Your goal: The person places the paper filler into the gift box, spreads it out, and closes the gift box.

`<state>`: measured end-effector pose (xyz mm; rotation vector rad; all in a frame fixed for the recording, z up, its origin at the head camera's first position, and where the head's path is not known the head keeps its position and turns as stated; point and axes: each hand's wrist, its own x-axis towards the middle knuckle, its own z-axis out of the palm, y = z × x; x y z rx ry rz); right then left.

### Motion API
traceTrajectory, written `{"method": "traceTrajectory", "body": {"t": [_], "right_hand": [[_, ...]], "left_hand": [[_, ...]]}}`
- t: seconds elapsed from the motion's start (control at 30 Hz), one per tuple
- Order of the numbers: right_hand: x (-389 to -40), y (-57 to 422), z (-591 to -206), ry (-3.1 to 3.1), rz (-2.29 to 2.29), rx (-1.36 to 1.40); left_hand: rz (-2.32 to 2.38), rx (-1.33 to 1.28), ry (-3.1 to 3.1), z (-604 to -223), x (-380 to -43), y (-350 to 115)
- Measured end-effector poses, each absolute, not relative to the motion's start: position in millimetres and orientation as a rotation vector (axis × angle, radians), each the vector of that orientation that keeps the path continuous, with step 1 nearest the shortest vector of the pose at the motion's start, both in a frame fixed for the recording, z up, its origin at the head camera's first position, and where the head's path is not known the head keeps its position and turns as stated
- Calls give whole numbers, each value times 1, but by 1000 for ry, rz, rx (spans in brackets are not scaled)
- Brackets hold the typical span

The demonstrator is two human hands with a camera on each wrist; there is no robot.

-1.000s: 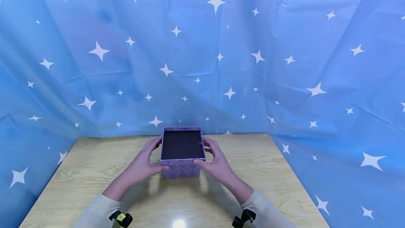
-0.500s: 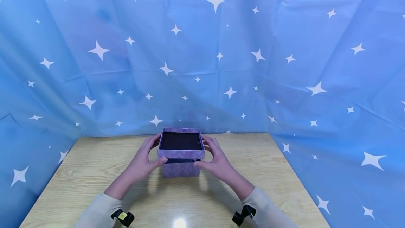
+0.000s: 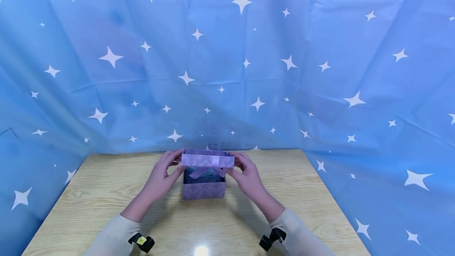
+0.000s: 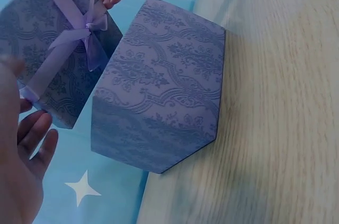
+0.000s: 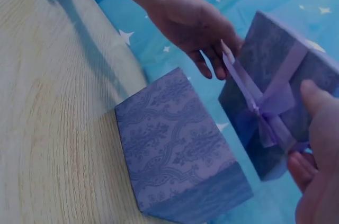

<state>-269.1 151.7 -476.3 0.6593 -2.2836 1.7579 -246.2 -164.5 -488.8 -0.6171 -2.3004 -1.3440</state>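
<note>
A patterned purple gift box lid (image 3: 197,160) is raised over the matching square box (image 3: 203,191). My left hand (image 3: 160,179) grips the lid's left side, thumb towards me, while my right hand (image 3: 250,177) holds its right side. The lid tilts, its hollow side up and away from me. A lilac ribbon bow (image 5: 262,105) is tied across its outer face, and the tails hang in front of the box opening. Inside the box a dark, bluish textured filling (image 3: 209,176) shows. The box itself stands upright on the table, touched by neither hand.
The light wood table (image 3: 298,204) spreads around the box. A blue curtain with white stars (image 3: 227,70) hangs behind the table and along both sides. Black wrist cameras are strapped over the pale sleeves (image 3: 110,234).
The lid, earlier sitting hollow side up over the box, has been lifted and tilted by both hands. Its bow and the box's filling have come into view; the box stays put.
</note>
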Motion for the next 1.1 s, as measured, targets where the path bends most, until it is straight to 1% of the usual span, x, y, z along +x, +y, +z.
{"method": "traceTrajectory", "body": {"t": [0.3, 0.53, 0.67, 0.77, 1.1], "right_hand": [[-267, 149, -470, -2292, 1734, 610], [-271, 147, -473, -2225, 1743, 667], [-271, 146, -474, -2245, 1800, 593], [-272, 145, -474, -2265, 1850, 546], [-277, 144, -481, -2248, 1827, 579]], "left_hand": [[-1338, -454, -2213, -489, -250, -159], [-1537, -423, -2173, -489, -250, -158], [-1552, -382, -2178, -490, -248, -157], [-1562, -393, -2142, -492, -247, -157], [-1558, -430, -2072, -496, -250, -154]]}}
